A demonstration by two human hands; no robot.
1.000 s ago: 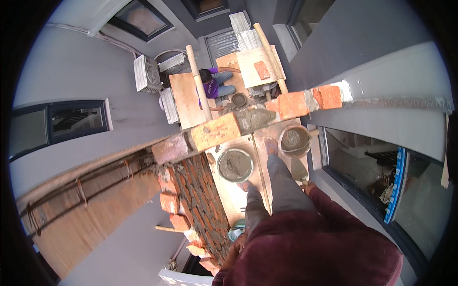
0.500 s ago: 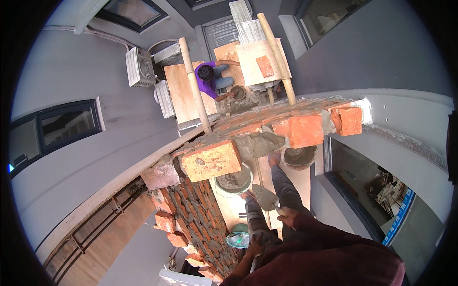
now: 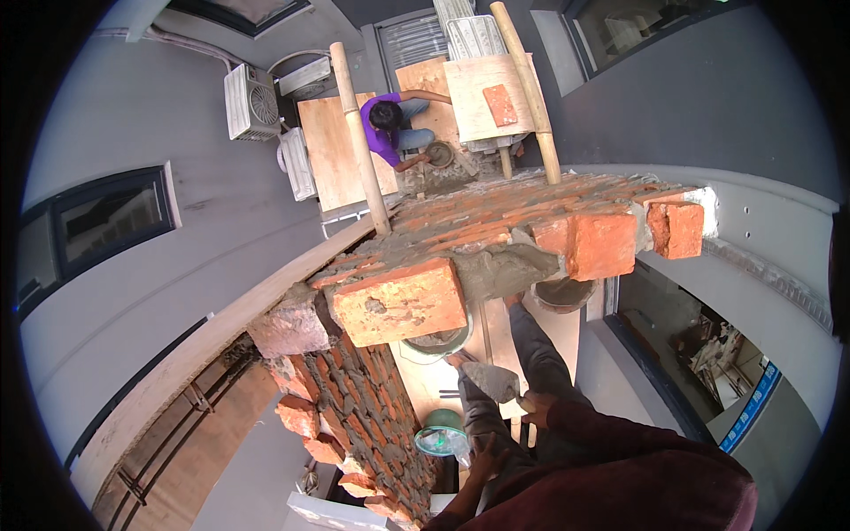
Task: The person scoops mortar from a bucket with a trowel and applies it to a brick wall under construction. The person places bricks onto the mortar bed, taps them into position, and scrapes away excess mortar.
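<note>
My right hand [image 3: 536, 409] is closed round the handle of a trowel [image 3: 492, 382], whose mortar-grey blade hangs over my legs. My left hand [image 3: 487, 460] rests against my thigh, fingers spread and holding nothing. Beside it stands a green bucket [image 3: 440, 434] with a clear plastic bag in it. In front of me runs a raw brick wall [image 3: 496, 221]; a bed of wet mortar [image 3: 509, 270] lies between a pale orange brick [image 3: 403, 301] and a redder brick [image 3: 602, 246] on its near edge. Mortar tubs [image 3: 564, 294] sit below, partly hidden by the wall.
Beyond the wall, a person in purple [image 3: 382, 128] crouches with a hand at a mortar bowl [image 3: 438, 154]. Two upright bamboo poles [image 3: 359, 142] rise past the wall. A loose brick lies on a plywood board [image 3: 469, 97]. Air-conditioning units [image 3: 252, 102] hang at the left.
My view has moved closer to the wall, so its bricks look larger. The trowel, still in my right hand, is slightly lower in view. My left hand stays by my thigh.
</note>
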